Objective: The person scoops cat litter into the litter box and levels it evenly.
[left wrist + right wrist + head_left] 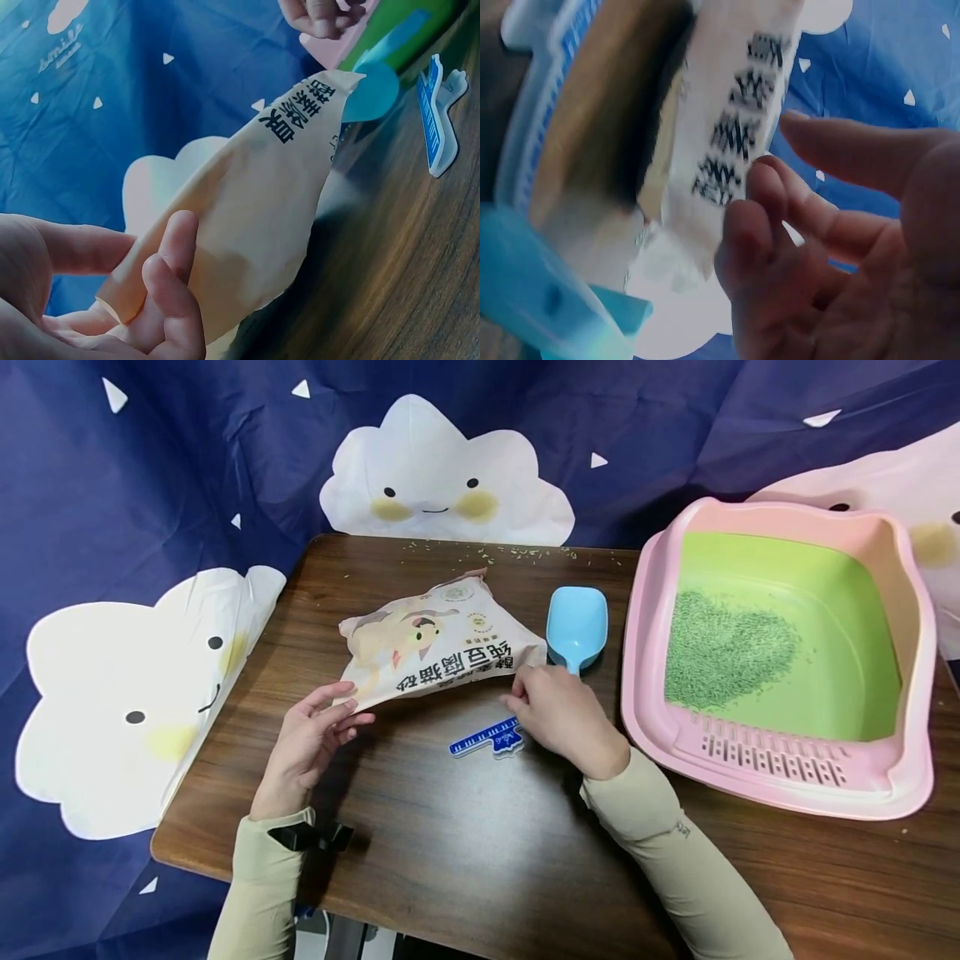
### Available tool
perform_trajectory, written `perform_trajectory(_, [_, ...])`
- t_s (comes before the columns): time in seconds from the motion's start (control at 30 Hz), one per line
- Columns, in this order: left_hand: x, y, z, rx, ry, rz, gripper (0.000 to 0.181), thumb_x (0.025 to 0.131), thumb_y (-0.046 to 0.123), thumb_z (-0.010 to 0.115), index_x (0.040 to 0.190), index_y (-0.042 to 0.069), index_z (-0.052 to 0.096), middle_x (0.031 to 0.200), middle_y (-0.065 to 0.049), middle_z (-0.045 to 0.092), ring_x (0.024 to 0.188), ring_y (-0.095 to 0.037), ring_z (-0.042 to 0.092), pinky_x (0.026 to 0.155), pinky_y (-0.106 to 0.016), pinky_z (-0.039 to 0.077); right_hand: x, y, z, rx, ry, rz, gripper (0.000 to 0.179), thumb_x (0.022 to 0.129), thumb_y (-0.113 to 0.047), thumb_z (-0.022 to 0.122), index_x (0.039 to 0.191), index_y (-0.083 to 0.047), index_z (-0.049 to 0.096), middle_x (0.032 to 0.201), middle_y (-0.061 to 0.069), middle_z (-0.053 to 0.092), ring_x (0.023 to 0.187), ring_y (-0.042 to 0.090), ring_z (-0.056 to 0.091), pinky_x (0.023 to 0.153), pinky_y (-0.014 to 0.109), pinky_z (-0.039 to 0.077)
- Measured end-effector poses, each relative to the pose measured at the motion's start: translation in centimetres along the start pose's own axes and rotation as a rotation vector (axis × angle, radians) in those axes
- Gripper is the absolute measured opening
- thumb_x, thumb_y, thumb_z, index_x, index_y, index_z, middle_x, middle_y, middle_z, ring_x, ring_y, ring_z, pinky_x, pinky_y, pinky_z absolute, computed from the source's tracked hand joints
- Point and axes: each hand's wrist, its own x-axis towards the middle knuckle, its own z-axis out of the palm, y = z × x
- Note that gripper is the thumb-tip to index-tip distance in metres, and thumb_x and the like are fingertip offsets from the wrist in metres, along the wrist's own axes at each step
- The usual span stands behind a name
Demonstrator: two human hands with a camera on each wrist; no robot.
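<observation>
A cat litter bag [442, 643], pale with a printed cat and dark characters, lies on the wooden table. My left hand [311, 731] pinches its near left corner between thumb and fingers; in the left wrist view the folded edge of the bag [247, 217] rises from that grip. By the bag's right corner is my right hand [562, 710], its fingers loosely bent. In the right wrist view the thumb stands apart from the fingers [746, 232], with nothing held between them. A blue and white bag clip [483, 739] lies between the hands, partly behind the right one.
A light blue scoop [576, 622] lies right of the bag, its handle running behind my right hand. Farther right stands a pink litter box [637, 652] with green pellets [727, 652] inside. Loose pale bits [525, 553] are scattered along the table's back edge, before a blue curtain [637, 410].
</observation>
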Motion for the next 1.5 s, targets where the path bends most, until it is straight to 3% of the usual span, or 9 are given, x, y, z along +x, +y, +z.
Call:
perform_trajectory(0.1, [0.0,0.0,0.1,0.007,0.011,0.000,0.019,0.094,0.000,0.055,0.108,0.012,0.062,0.083,-0.004,0.070,0.073,-0.016,0.073,0.060,-0.020,0.052,-0.5,-0.4,1.2,-0.041,-0.051,-0.029,0.020,0.091,-0.025,0.064,0.075,-0.012,0.063,0.074,0.002,0.060,0.068,0.018,0.056,0.062,0.036,0.049])
perform_trajectory(0.3, [0.0,-0.1,0.1,0.010,0.033,-0.006,0.018,0.094,0.001,0.057,0.106,0.013,0.063,0.081,-0.004,0.070,0.072,-0.016,0.072,0.061,-0.021,0.051,-1.5,-1.1,3.2,-0.113,-0.076,-0.041,0.033,0.090,-0.023,0.065,0.061,-0.011,0.054,0.059,0.003,0.050,0.054,0.019,0.049,0.047,0.036,0.042])
perform_trajectory(0.63, [0.0,-0.2,0.1,0.008,0.033,-0.020,0.018,0.094,0.001,0.057,0.106,0.013,0.061,0.083,-0.003,0.070,0.070,-0.015,0.072,0.062,-0.022,0.052,-2.1,-1.1,4.9,-0.120,-0.122,0.023,0.036,0.090,-0.028,0.067,0.063,-0.008,0.057,0.057,0.001,0.046,0.053,0.015,0.043,0.044,0.031,0.038])
perform_trajectory(0.87, [0.1,-0.4,0.0,0.005,0.033,-0.022,0.018,0.095,0.000,0.055,0.105,0.014,0.062,0.082,-0.001,0.070,0.069,-0.014,0.072,0.062,-0.021,0.051,-2.3,-0.8,5.7,-0.145,-0.162,0.031,0.036,0.092,-0.021,0.063,0.061,-0.006,0.057,0.060,0.005,0.051,0.055,0.017,0.049,0.048,0.035,0.046])
perform_trajectory(1.13, [0.2,-0.4,0.1,0.009,0.029,-0.024,0.017,0.094,0.001,0.057,0.106,0.013,0.061,0.082,-0.001,0.069,0.069,-0.014,0.071,0.063,-0.022,0.052,-1.9,-0.4,6.5,-0.068,-0.100,0.038,0.050,0.096,-0.029,0.059,0.051,-0.014,0.042,0.053,-0.003,0.034,0.046,0.013,0.037,0.038,0.027,0.033])
perform_trajectory(1.37, [0.3,-0.4,0.3,0.030,0.032,-0.032,0.016,0.094,0.003,0.058,0.106,0.013,0.060,0.083,-0.001,0.071,0.070,-0.013,0.071,0.064,-0.023,0.053,-1.3,0.0,6.8,-0.070,-0.069,0.065,0.047,0.094,-0.027,0.062,0.052,-0.014,0.043,0.056,0.000,0.041,0.048,0.014,0.042,0.041,0.030,0.038])
perform_trajectory(1.5, [0.4,-0.3,0.4,0.025,0.032,-0.036,0.016,0.094,0.003,0.058,0.107,0.012,0.060,0.082,-0.002,0.071,0.070,-0.013,0.071,0.065,-0.023,0.053,-0.9,0.1,6.7,-0.019,-0.110,0.127,0.034,0.093,-0.030,0.063,0.070,-0.007,0.054,0.063,0.004,0.048,0.053,0.017,0.047,0.044,0.031,0.040])
